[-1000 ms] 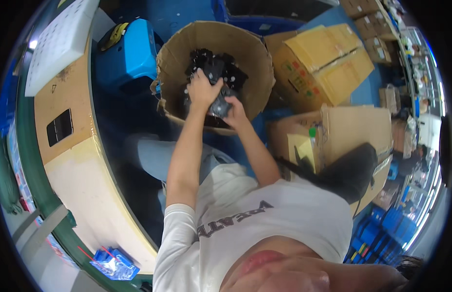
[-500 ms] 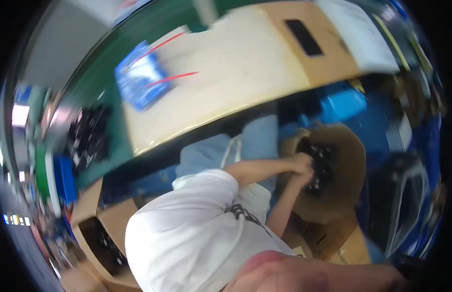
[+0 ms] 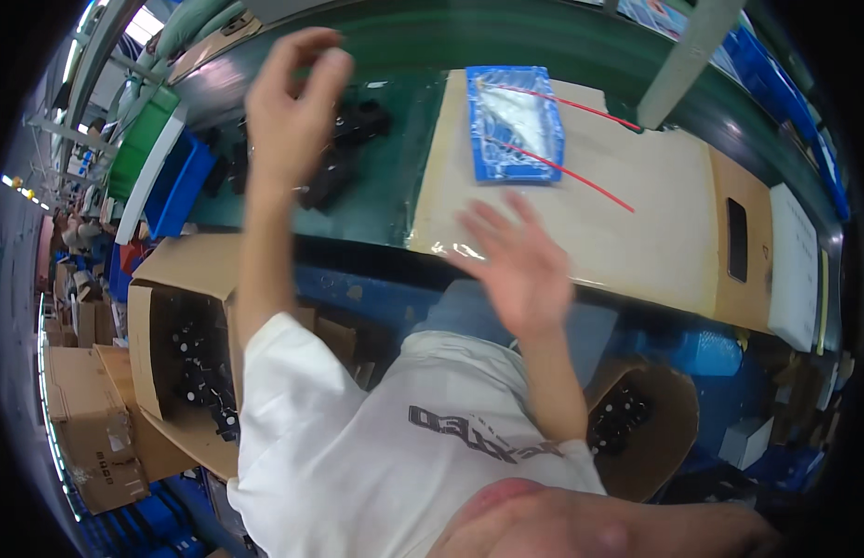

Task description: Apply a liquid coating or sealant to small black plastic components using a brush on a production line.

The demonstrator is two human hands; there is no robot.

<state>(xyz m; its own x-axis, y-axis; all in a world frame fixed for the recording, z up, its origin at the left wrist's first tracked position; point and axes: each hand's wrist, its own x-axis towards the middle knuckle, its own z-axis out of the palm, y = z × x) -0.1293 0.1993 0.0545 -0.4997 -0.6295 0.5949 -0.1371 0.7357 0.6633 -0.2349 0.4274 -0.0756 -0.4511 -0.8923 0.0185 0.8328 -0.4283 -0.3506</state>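
Observation:
My left hand (image 3: 297,107) is raised over the green work surface (image 3: 381,200), fingers bent and thumb apart, with nothing visible in it. Around and below it lies a loose group of black parts (image 3: 362,121), their exact kind unclear. My right hand (image 3: 530,274), a little blurred, hovers open with spread fingers at the near edge of the cardboard sheet (image 3: 637,251). Beyond it on that sheet rests a blue-edged clear plastic bag (image 3: 516,135) with whitish contents. Two thin red strips (image 3: 590,186) reach from the bag toward the right.
A dark phone (image 3: 737,240) lies on brown cardboard at the right. Open cartons of small black parts stand at the left (image 3: 153,358) and right (image 3: 674,418), below the table edge. A blue bin (image 3: 179,181) sits left of the black parts; a post (image 3: 692,65) rises behind the sheet.
Both hands were together inside the right-hand carton. They have come up to the table, the left one far to the left. The view has swung leftward.

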